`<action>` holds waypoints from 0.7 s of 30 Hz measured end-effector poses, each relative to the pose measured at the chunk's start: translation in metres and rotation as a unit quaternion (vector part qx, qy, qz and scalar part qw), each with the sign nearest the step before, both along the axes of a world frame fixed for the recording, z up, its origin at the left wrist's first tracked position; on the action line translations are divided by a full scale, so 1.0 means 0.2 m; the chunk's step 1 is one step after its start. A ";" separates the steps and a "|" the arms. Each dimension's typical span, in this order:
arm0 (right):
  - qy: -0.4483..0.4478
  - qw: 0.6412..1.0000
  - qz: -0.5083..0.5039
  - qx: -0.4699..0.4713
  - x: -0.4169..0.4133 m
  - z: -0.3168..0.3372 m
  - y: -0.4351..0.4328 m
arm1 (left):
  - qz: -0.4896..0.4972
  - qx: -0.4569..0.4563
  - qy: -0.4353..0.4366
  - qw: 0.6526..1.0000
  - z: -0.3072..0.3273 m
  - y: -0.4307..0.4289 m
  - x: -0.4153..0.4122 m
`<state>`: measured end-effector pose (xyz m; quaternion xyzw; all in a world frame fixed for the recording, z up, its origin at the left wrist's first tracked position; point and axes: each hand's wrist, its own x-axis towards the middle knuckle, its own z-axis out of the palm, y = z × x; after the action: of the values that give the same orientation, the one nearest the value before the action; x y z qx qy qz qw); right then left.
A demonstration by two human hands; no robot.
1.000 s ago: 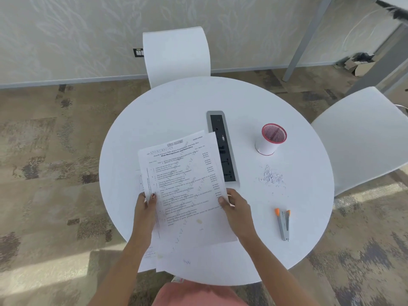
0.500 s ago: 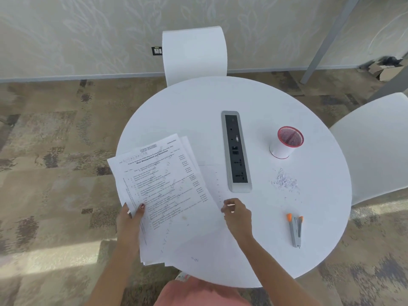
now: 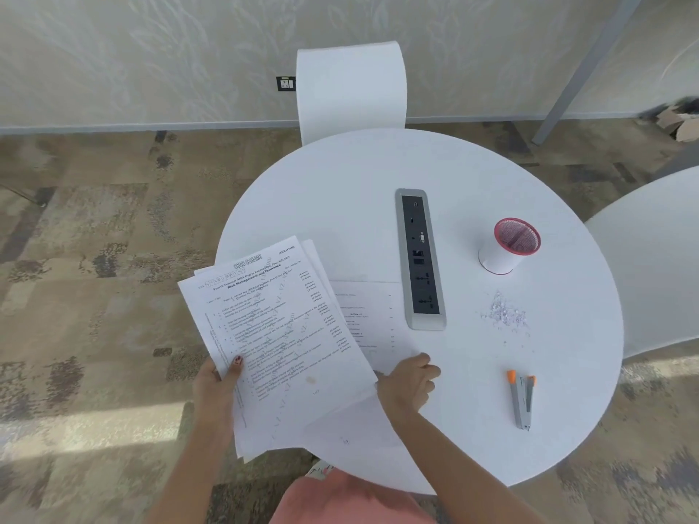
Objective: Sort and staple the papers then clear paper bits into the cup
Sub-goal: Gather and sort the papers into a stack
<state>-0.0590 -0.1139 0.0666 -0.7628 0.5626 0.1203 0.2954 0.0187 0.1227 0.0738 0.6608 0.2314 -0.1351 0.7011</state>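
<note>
My left hand (image 3: 217, 383) grips a stack of printed papers (image 3: 280, 334) by its lower left edge, held over the left side of the round white table (image 3: 340, 191). One sheet (image 3: 368, 315) lies flat on the table beside the stack. My right hand (image 3: 410, 380) rests on that sheet's lower right corner with fingers curled. A white cup with a red rim (image 3: 508, 245) stands at the right. A small pile of paper bits (image 3: 505, 315) lies in front of the cup. A grey stapler with orange tips (image 3: 522, 399) lies near the table's right front edge.
A grey power strip (image 3: 420, 259) is set into the table's middle. One white chair (image 3: 350, 88) stands behind the table and another white chair (image 3: 650, 259) at the right. Patterned carpet surrounds the table.
My left hand has carried the stack to the left, off the single sheet. My right hand let go of the stack and now rests on the sheet left on the table.
</note>
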 end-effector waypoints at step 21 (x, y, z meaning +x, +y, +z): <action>-0.397 0.913 -0.024 0.092 -0.02 0.34 -0.29 | -0.126 -0.116 -0.034 0.985 0.15 -0.22 0.11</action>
<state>-0.0627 -0.1715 0.1350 -0.7035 0.4033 -0.1477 0.5663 0.0409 0.0787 0.1029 0.6033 0.1051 -0.2262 0.7575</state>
